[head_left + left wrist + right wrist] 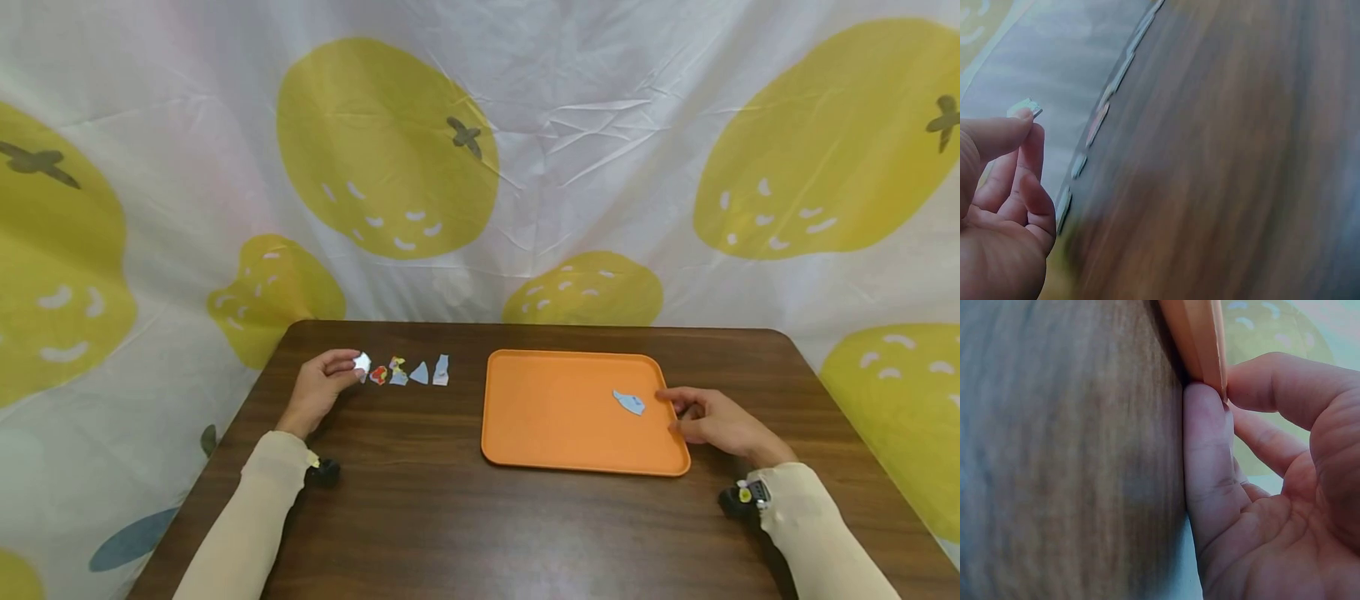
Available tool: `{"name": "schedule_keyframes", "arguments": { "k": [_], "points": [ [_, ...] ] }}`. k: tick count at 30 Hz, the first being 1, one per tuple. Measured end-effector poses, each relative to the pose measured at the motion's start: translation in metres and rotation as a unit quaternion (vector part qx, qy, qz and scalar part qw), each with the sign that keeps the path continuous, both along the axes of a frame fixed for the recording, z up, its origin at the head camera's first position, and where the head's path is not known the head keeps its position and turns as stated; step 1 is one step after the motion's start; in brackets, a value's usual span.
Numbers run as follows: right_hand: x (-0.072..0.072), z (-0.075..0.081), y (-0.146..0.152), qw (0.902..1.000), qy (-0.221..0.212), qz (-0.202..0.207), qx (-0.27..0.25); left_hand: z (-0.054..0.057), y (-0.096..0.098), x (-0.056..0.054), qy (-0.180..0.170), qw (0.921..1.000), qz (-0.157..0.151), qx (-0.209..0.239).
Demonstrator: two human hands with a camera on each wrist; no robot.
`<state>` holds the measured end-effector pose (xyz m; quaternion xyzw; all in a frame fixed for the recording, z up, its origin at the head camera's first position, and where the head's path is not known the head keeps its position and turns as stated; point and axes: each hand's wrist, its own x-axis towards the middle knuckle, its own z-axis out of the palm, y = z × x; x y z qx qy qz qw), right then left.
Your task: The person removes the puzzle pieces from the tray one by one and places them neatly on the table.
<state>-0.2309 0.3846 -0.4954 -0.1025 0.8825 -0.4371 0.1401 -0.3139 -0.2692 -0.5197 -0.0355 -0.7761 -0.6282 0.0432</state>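
Note:
At the left of the table, my left hand [318, 385] pinches a small, thin, pale flat piece [362, 364] between thumb and fingertips. In the left wrist view this piece [1030, 107] is above the tabletop, partly covered by the thumb. Just right of that hand lies a row of similar irregular flat pieces: a red one [378, 376], a multicoloured one [398, 372], a pale blue triangle [420, 373] and a tall pale one [441, 370]. On the right, my right hand [720, 423] holds the orange tray [555, 408] by its right rim, index fingertip over it and thumb against its outer side.
A light blue irregular piece [630, 402] lies inside the tray, near its right side. The brown wooden table [420, 525] ends at the back against a white cloth [585, 142] printed with yellow fruit. Both wrists wear small black devices [324, 472].

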Motion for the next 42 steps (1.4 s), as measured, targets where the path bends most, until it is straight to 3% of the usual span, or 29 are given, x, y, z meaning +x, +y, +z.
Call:
{"name": "schedule_keyframes", "arguments": {
  "k": [11,16,27,42],
  "points": [
    [0.0,-0.001,0.001,1.0,0.0,-0.004,0.001,-0.003,-0.028,0.0,0.008,0.9991,0.033,-0.026],
    [0.0,0.0,0.001,1.0,-0.004,-0.005,0.0,-0.001,-0.033,0.002,0.015,0.9956,0.059,-0.071],
    [0.001,-0.002,0.003,1.0,-0.004,-0.009,-0.002,-0.003,-0.045,0.002,0.0,0.972,0.1,-0.213],
    [0.001,0.0,0.001,1.0,-0.002,-0.007,0.0,0.002,-0.046,-0.003,-0.018,0.9512,0.106,-0.289]
  ]
}}
